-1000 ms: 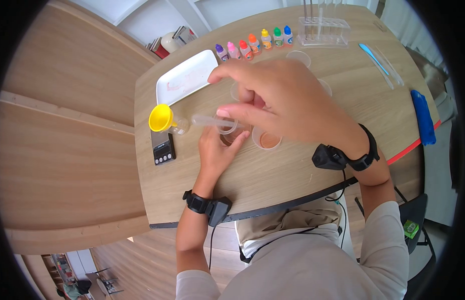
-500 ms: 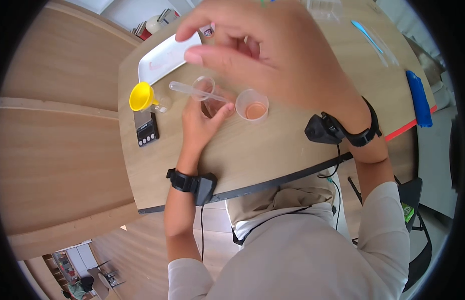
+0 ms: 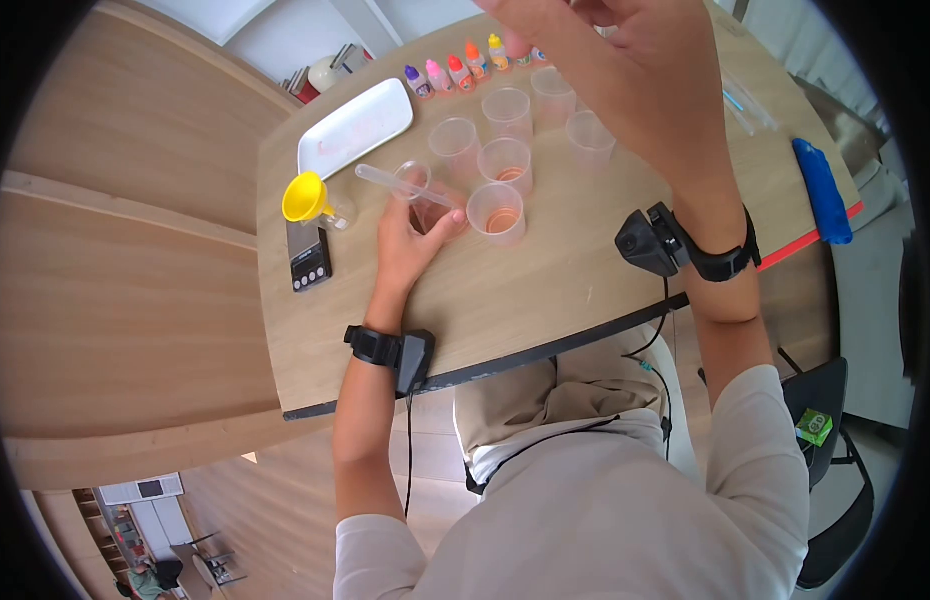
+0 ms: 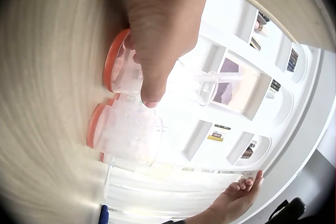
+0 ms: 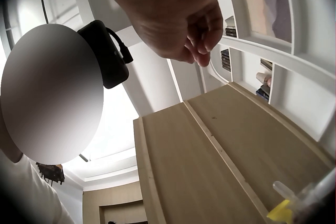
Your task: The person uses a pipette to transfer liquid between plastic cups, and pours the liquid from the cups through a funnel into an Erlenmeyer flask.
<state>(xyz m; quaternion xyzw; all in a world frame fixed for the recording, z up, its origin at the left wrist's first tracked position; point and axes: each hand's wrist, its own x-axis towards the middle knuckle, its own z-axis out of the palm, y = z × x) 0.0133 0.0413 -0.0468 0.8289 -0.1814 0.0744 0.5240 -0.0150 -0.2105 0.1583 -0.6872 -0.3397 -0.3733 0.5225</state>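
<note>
My left hand (image 3: 407, 248) grips a clear flask (image 3: 413, 172) on the table, its body partly hidden behind the fingers. Reddish liquid shows at the base in the left wrist view. A translucent plastic dropper (image 3: 376, 177) leans in the flask's mouth, bulb toward the left. Just right of the flask stands a clear plastic cup (image 3: 496, 200) with a little reddish liquid; a second cup (image 3: 505, 160) behind it holds some too. Raised high over the right side of the table, my right hand (image 3: 645, 75) has loosely bent fingers (image 5: 202, 58) and holds nothing.
More clear cups (image 3: 454, 135) stand farther back, before a row of small colored dropper bottles (image 3: 457, 72). At left are a white tray (image 3: 357, 130), a yellow funnel (image 3: 305, 197) on a small bottle, and a black scale (image 3: 311, 268). A blue roll (image 3: 823, 190) lies at the right edge.
My right hand has risen from beside the dropper and drawn away toward the upper right, uncovering the cups. The left hand keeps its grip on the flask, with the dropper leaning in it.
</note>
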